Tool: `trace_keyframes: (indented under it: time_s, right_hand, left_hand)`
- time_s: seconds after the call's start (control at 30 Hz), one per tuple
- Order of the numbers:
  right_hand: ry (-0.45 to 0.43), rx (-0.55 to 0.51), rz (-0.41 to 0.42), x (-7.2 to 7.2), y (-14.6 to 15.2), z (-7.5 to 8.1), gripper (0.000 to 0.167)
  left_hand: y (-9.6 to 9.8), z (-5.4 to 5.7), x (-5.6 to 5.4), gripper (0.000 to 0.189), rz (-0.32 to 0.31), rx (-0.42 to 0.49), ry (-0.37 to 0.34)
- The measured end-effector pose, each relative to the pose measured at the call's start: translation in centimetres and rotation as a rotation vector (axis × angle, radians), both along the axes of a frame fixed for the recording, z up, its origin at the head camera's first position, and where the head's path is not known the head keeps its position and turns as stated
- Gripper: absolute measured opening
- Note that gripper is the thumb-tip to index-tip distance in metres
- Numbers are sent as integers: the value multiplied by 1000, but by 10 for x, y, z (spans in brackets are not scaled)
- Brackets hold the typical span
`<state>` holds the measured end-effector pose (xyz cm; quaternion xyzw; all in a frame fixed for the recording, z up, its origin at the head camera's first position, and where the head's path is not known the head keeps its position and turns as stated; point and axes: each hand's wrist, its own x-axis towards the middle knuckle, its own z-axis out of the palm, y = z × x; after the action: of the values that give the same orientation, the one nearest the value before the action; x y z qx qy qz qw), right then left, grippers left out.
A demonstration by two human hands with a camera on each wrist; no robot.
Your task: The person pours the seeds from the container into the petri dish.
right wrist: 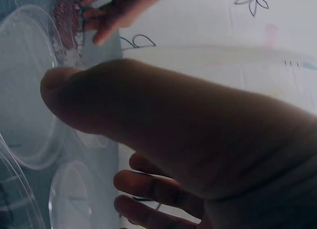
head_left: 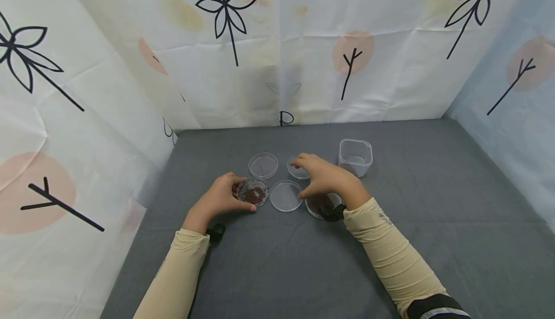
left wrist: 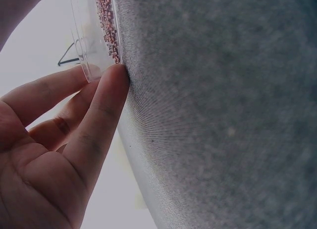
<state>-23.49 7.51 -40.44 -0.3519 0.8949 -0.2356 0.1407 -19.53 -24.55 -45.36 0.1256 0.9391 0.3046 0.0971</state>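
My left hand [head_left: 220,197] grips the side of a clear round petri dish [head_left: 253,192] resting on the grey cloth, thumb at the front and fingers at the back. Small reddish-brown beads [left wrist: 106,23] and paler bits lie inside that dish. Next to it sits a clear shallow dish [head_left: 285,196] with nothing visible in it. Over this dish's right rim hangs the thumb [right wrist: 94,97] of my right hand [head_left: 329,177], its fingers loosely spread and reaching over another clear dish [head_left: 297,170] behind. A dish with dark brown contents [head_left: 317,204] is partly hidden beneath the right wrist.
Another clear round dish [head_left: 263,166] stands behind the bead-filled one. A clear square tub [head_left: 355,155] is at the back right, just beyond the right hand. Patterned white cloth walls [head_left: 312,83] border the grey table [head_left: 295,266] at the back and sides.
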Motion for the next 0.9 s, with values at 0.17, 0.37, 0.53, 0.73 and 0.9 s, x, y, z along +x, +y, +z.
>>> trace_keyframes:
  time_s: [0.17, 0.37, 0.53, 0.73, 0.9]
  right_hand:
    - [3, 35, 20, 4, -8, -5, 81]
    - [-17, 74, 15, 7, -15, -9, 83]
    - [-13, 131, -3, 8, -17, -12, 85]
    - [-10, 165, -11, 8, -19, -15, 86]
    - [-16, 170, -21, 6, -19, -20, 86]
  left_hand:
    - [1, 1, 0, 97, 5, 18, -4]
    - [2, 3, 2, 96, 2, 18, -4]
    - [2, 4, 3, 94, 1, 19, -4]
    - [2, 5, 3, 94, -1, 15, -5]
    - [3, 5, 2, 95, -1, 10, 1]
